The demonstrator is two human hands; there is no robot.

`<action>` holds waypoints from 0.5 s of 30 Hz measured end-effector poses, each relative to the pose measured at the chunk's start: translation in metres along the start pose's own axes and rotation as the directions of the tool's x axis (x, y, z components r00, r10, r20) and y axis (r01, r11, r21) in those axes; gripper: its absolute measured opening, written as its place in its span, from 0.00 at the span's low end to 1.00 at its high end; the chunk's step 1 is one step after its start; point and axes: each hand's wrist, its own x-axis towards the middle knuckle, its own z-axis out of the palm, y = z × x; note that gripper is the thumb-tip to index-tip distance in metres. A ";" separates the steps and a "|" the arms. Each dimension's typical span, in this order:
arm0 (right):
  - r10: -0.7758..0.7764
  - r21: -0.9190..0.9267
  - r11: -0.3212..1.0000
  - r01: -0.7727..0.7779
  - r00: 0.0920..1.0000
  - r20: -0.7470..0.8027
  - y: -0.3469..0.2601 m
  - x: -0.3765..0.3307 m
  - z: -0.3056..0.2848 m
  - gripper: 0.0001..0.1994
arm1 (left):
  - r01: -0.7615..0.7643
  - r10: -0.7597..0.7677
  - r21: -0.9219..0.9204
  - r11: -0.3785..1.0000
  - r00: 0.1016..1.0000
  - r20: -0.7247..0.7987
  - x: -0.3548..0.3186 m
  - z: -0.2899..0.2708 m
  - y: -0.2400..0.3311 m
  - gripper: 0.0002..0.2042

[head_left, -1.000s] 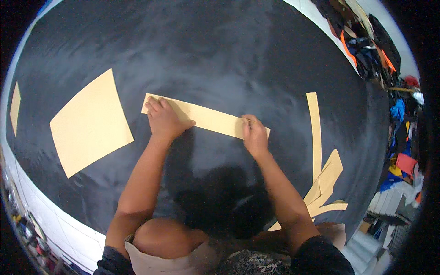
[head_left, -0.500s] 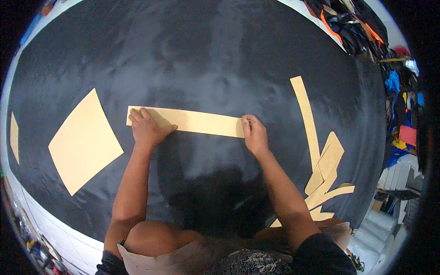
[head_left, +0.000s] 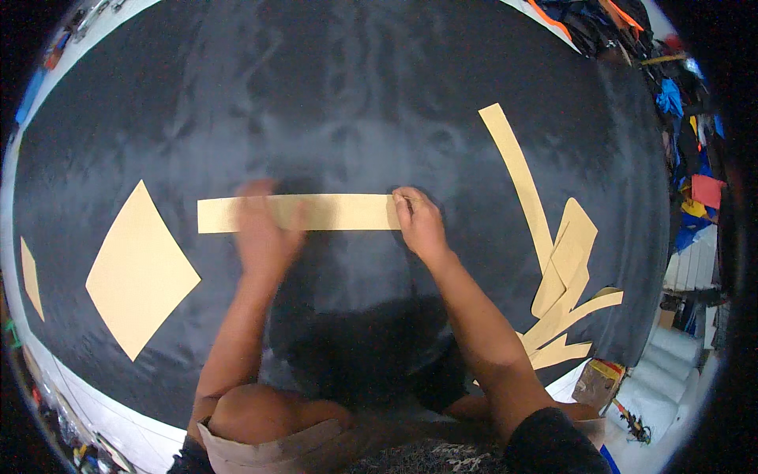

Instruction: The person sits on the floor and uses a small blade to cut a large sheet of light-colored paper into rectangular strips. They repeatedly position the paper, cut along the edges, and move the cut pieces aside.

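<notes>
A long pale yellow paper-like strip (head_left: 359,212) lies crosswise on the black sheet (head_left: 355,103). My left hand (head_left: 268,229) is over its left part, blurred by motion, the thumb spread away from the stretched fingers; whether it touches the strip I cannot tell. At the strip's right end my right hand (head_left: 420,225) is closed, thumb and fingers pinching the edge.
To the left lie a diamond-shaped yellow piece (head_left: 142,272) and a narrow sliver (head_left: 31,278). On the right, a curved strip (head_left: 519,174) reaches up from a heap of overlapping yellow pieces (head_left: 564,272). Coloured fabric-like scraps (head_left: 691,189) are piled beyond the sheet's right edge.
The strip lies straighter across and somewhat further left in view. My left hand has shifted right along it from its left end. My right hand still grips the right end.
</notes>
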 end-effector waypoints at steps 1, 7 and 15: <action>0.005 0.008 1.000 -0.005 1.000 0.002 0.000 0.000 0.000 0.11 | 0.062 0.008 -0.200 0.978 0.943 0.331 -0.002 0.003 0.032 0.27; -0.032 -0.008 0.999 0.032 0.999 0.016 -0.004 0.002 0.001 0.10 | -0.389 0.399 -0.134 0.912 0.758 0.515 -0.045 0.058 0.086 0.32; 0.004 0.006 1.000 -0.005 0.998 0.069 -0.004 0.004 -0.002 0.13 | -0.421 0.376 -0.058 0.905 0.730 0.570 -0.049 0.069 0.086 0.37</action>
